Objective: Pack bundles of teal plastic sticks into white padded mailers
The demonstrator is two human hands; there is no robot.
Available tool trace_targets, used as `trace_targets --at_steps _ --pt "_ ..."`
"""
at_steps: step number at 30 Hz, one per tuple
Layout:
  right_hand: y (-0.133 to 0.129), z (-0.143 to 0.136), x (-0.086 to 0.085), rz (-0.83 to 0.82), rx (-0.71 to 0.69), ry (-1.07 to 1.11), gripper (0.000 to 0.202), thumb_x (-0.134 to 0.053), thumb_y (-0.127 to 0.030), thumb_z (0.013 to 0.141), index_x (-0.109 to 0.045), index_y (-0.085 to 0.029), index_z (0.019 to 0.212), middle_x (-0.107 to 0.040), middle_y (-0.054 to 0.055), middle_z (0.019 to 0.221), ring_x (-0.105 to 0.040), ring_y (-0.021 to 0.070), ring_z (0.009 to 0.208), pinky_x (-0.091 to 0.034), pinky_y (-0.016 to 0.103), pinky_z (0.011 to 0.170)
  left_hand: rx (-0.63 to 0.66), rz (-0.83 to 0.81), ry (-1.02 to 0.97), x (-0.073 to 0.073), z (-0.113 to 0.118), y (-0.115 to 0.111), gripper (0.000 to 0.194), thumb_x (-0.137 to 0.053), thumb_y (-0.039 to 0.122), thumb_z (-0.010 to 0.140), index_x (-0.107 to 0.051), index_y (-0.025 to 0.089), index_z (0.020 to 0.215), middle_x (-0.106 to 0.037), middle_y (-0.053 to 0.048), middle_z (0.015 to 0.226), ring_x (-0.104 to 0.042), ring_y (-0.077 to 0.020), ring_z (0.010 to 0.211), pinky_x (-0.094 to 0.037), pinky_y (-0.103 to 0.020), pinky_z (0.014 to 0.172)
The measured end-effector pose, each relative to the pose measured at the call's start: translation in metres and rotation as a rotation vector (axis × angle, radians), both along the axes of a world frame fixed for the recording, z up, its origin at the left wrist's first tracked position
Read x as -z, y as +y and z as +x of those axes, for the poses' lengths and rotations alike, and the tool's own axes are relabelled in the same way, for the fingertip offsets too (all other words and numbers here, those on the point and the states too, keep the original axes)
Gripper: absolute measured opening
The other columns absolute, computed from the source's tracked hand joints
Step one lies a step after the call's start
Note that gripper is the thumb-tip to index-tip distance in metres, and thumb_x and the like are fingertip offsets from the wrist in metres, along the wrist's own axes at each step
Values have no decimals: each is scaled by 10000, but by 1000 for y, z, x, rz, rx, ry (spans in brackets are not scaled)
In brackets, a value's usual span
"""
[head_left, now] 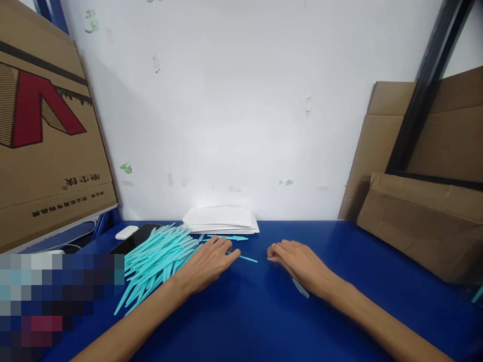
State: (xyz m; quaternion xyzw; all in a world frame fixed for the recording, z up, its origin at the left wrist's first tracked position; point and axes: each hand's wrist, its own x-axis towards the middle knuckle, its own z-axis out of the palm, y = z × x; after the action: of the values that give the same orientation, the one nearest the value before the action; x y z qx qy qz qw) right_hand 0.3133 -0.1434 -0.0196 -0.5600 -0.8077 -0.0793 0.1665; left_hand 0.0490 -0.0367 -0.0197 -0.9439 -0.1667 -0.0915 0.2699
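Two hands in the head view. Left hand [213, 259] half-curled at one thin teal stick [249, 259], right hand [298, 259] curled inward by a translucent strip [301, 288] — we can't tell if either grips. Most sticks lie in a pile [160, 259] on the table [260, 317]; we'd judge plenty left. Left carton [49, 168]: upside-down characters, ® mark — small print unreadable.
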Motion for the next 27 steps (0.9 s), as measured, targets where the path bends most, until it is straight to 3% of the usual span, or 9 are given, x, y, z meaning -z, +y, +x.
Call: trace_targets --at_steps 4,7,12,18,27 --pt "-1 4 1 88 -49 163 300 -332 -339 1073 -584 -251 1211 -699 50 1041 -667 197 876 -494 304 737 17 -96 -107 2 -1 0 470 -430 -40 863 -513 250 1224 -536 -56 1032 -497 -192 844 -387 -294 714" --pt "0 5 3 79 -89 288 342 -348 -356 1068 -590 -275 1296 -709 49 1063 -689 199 921 -531 315 789 43 -193 -169 4 -1 1 481 -389 -4 924 -483 269 1309 -515 -51 1026 -489 -179 858 -386 -264 696" --pt "-1 4 2 42 -81 458 307 -455 -431 1027 -686 -279 1161 -747 30 1111 -722 233 963 -563 364 863 73 -321 -218 4 -3 0 440 -358 51 979 -488 283 1330 -517 -55 1061 -501 -182 912 -420 -260 734" --pt "-3 0 1 42 10 594 237 -591 -475 954 -723 -283 996 -778 -1 933 -736 217 855 -565 317 716 108 -395 -253 3 -3 -2 387 -369 121 1013 -498 307 1328 -521 -48 1095 -541 -165 905 -449 -259 754" --pt "-3 -10 1 -93 27 845 273 -659 -499 889 -687 -233 836 -770 40 886 -728 212 754 -550 306 643 109 -410 -340 5 -2 -3 294 -355 259 1053 -506 280 1304 -527 -50 1091 -540 -112 713 -449 -226 646"
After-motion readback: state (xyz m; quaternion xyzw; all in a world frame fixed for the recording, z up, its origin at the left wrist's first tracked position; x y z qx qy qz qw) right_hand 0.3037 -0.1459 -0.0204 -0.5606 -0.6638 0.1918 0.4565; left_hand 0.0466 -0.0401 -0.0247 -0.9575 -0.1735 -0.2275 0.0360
